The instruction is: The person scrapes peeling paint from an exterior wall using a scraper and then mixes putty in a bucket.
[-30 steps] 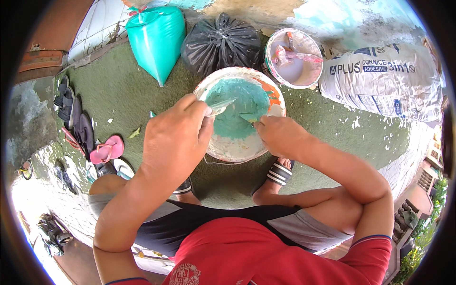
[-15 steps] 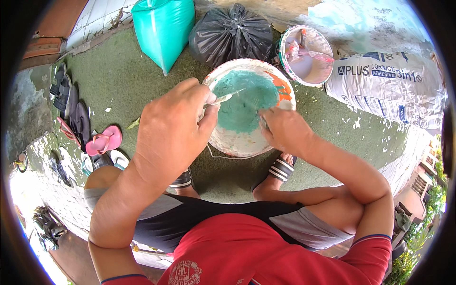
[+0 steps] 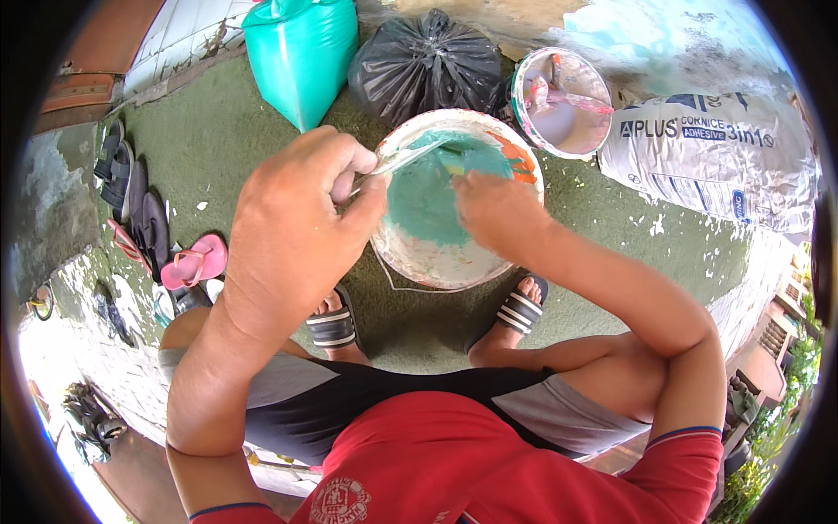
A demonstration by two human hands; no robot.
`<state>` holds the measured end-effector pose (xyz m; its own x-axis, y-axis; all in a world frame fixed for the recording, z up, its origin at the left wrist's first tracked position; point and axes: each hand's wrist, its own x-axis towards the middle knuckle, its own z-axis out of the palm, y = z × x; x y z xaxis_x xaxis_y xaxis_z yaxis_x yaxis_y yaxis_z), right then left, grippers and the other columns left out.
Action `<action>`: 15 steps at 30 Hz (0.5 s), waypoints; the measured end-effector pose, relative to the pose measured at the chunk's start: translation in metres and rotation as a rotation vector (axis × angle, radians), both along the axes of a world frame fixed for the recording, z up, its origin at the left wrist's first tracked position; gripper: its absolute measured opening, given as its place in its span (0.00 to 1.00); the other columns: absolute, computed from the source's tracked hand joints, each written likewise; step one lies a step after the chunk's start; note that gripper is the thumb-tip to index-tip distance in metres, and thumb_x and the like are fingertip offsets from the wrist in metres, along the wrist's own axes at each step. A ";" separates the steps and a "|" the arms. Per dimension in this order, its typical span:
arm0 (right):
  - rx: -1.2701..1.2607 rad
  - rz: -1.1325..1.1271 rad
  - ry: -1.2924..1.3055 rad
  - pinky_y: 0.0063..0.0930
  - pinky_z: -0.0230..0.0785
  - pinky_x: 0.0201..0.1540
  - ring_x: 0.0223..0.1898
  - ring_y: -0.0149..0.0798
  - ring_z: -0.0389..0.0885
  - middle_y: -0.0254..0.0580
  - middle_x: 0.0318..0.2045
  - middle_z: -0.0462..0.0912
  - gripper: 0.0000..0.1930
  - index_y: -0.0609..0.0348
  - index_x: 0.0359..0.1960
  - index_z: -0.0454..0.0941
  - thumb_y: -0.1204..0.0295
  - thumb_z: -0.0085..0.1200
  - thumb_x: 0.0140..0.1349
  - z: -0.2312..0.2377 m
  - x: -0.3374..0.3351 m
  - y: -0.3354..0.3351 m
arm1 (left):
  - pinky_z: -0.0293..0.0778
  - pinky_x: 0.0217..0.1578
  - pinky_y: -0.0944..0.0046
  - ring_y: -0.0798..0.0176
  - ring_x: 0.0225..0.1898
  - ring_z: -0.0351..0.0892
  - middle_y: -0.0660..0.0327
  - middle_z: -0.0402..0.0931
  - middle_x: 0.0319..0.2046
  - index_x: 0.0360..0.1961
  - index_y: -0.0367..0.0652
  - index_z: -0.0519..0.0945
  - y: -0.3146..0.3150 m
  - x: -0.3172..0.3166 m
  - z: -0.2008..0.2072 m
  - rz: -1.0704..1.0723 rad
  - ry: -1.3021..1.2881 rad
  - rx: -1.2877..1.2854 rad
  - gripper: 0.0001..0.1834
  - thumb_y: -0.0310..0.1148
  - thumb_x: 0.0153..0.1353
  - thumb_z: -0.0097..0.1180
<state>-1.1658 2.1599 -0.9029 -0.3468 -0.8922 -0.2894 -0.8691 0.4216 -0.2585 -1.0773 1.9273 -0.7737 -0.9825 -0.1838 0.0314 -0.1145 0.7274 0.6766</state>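
Observation:
A white bucket (image 3: 419,262) with teal paste inside stands on the green floor between my feet. My left hand (image 3: 297,210) is raised over the bucket's left rim, its fingers pinched on a thin pale blade (image 3: 406,160) that reaches across the paste. My right hand (image 3: 493,210) is curled over the bucket's right side, closed on a small tool whose smeared tip (image 3: 451,157) shows above the fingers. Orange stains mark the bucket's far inner wall.
A teal sack (image 3: 301,52) and a black plastic bag (image 3: 423,65) stand beyond the bucket. A smaller bucket (image 3: 559,100) with pale paste sits at the back right, beside a white printed sack (image 3: 716,162). Sandals and pink flip-flops (image 3: 192,262) lie at left.
My left hand has lifted and come closer to the camera, still pinching the blade. The view has tilted, so the bucket sits lower and nearer in the picture.

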 end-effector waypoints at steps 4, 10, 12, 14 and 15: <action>0.127 0.128 -0.027 0.39 0.81 0.39 0.42 0.45 0.85 0.47 0.40 0.81 0.21 0.68 0.58 0.75 0.70 0.53 0.66 0.006 0.013 0.001 | 0.60 0.23 0.66 0.72 0.21 0.59 0.65 0.62 0.20 0.34 0.36 0.79 -0.004 0.002 0.001 0.018 0.000 -0.007 0.07 0.21 0.57 0.67; 0.021 -0.043 -0.085 0.42 0.81 0.43 0.42 0.49 0.86 0.50 0.41 0.81 0.15 0.67 0.51 0.76 0.76 0.53 0.63 0.039 -0.013 -0.004 | 0.59 0.23 0.66 0.73 0.22 0.59 0.66 0.61 0.20 0.34 0.36 0.79 -0.004 0.000 0.004 0.011 0.023 0.015 0.07 0.21 0.58 0.67; 0.056 0.113 -0.061 0.40 0.79 0.47 0.45 0.48 0.84 0.48 0.42 0.81 0.21 0.66 0.60 0.75 0.75 0.52 0.65 0.026 -0.011 -0.010 | 0.59 0.23 0.66 0.72 0.22 0.59 0.65 0.62 0.20 0.34 0.36 0.79 -0.005 0.000 0.004 0.020 0.014 0.010 0.07 0.21 0.58 0.67; 0.122 0.138 -0.052 0.40 0.79 0.47 0.45 0.49 0.84 0.48 0.43 0.80 0.21 0.65 0.60 0.75 0.75 0.53 0.65 0.035 -0.014 -0.005 | 0.59 0.23 0.66 0.72 0.22 0.59 0.65 0.62 0.20 0.34 0.36 0.80 -0.007 0.000 0.005 0.029 0.022 0.015 0.07 0.21 0.57 0.67; 0.158 0.153 -0.049 0.41 0.79 0.47 0.45 0.49 0.84 0.49 0.43 0.80 0.21 0.65 0.60 0.75 0.75 0.53 0.65 0.041 -0.017 0.000 | 0.59 0.23 0.66 0.72 0.22 0.59 0.65 0.62 0.20 0.34 0.36 0.80 -0.006 0.000 0.003 0.035 0.025 0.021 0.07 0.21 0.57 0.67</action>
